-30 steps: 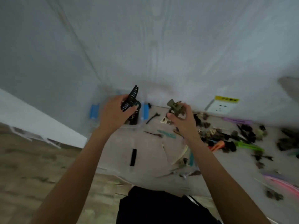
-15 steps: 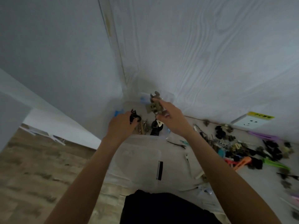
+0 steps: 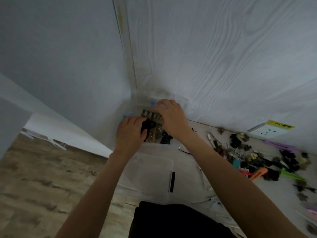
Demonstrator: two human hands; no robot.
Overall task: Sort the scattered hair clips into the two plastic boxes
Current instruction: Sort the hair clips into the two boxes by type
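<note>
Over the far plastic box (image 3: pixel 180 102), left hand (image 3: pixel 127 134) pinches a black clip (image 3: pixel 147 125); right hand (image 3: pixel 171 115) grips a brownish clip (image 3: pixel 151 115), both directly above the opening.

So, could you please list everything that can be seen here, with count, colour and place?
far plastic box: one, clear, in the wall corner, holding clips
near plastic box: one, clear, in front of it
black clip: one, in the left hand
brownish clip: one, under the right hand
scattered clips: many, mixed colours, on the right
wall socket: one, white
left hand: grips the black clip
right hand: over the far box
</note>
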